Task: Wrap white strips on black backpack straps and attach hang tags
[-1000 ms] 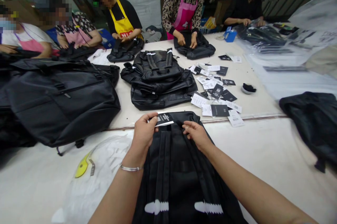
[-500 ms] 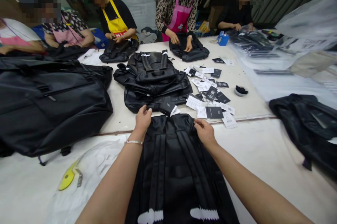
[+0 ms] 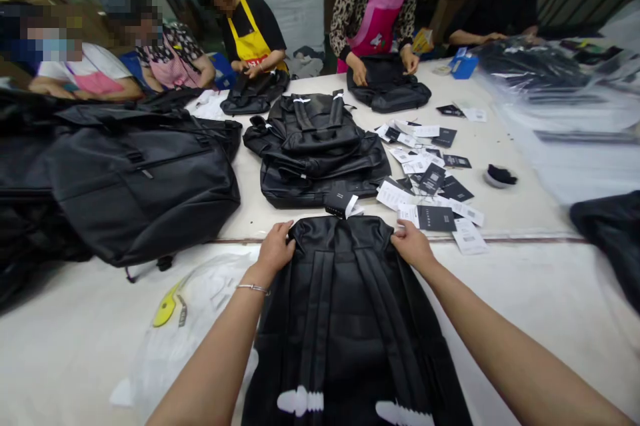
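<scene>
A black backpack (image 3: 345, 319) lies flat before me, its shoulder straps facing up and white wrapping near their lower ends. My left hand (image 3: 276, 249) pinches its top left corner, a thin bracelet on the wrist. At the top right corner, my right hand (image 3: 413, 244) grips the same backpack. A black and white hang tag (image 3: 341, 202) rests just beyond its top edge. Behind it are stacked black bags (image 3: 320, 159). Loose hang tags (image 3: 430, 179) are spread out beyond my right hand.
Large black bags (image 3: 145, 179) fill the left side. A clear plastic bag (image 3: 200, 306) with a yellow mark lies beside my left forearm. A small dish (image 3: 499, 177) and a blue box (image 3: 463, 65) stand to the right. Several co-workers handle bags across the table (image 3: 525, 213).
My view has swung left, so the scene sits further right. My left hand now grips the backpack's corner lower down; the right hand keeps its hold.
</scene>
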`<state>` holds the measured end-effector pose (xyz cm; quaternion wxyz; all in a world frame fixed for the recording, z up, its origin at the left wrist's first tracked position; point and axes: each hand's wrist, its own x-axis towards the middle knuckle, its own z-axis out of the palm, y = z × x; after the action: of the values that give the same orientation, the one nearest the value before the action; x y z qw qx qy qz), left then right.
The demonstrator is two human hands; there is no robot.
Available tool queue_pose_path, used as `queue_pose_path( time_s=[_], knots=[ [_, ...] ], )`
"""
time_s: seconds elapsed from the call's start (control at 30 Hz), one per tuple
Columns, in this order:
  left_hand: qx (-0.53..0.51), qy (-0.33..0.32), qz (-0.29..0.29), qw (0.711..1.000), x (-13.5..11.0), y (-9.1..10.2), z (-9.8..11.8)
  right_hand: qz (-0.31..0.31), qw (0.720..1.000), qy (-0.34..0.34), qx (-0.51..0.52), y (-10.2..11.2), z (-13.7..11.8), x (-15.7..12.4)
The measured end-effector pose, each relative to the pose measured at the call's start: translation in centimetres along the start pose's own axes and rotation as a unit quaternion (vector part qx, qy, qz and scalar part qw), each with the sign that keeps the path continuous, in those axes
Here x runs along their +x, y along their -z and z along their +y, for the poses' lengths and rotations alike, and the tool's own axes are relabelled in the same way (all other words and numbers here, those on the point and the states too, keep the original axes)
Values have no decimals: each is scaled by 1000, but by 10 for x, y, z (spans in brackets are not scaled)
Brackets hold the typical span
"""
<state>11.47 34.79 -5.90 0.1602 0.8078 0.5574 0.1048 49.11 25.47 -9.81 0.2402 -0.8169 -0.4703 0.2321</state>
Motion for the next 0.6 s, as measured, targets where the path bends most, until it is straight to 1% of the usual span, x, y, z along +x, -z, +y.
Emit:
queue_pose_path(
  time_s=[0.07,0.1,0.17,0.2,0.3,0.37,0.5,0.6],
  knots=[
    [8,-45,-37,998,6,2,2,3,996,58,-75,1,-5,3],
    [24,-48,-55,997,9,2,3,8,990,85,-114,1,-7,4],
    [80,-21,-79,993,16,1,7,19,974,117,-191,2,-12,7],
    [108,0,-87,990,19,0,8,11,967,123,-224,2,-15,9],
    [157,52,-100,981,27,-6,13,-51,949,112,-290,3,-20,16],
    [167,78,-99,978,29,-11,14,-77,944,97,-305,2,-20,20],
    [183,123,-99,970,35,-19,15,-81,948,66,-301,-1,-18,26],
    [183,134,-111,968,40,-16,18,-100,951,64,-286,5,-15,31]
  ],
)
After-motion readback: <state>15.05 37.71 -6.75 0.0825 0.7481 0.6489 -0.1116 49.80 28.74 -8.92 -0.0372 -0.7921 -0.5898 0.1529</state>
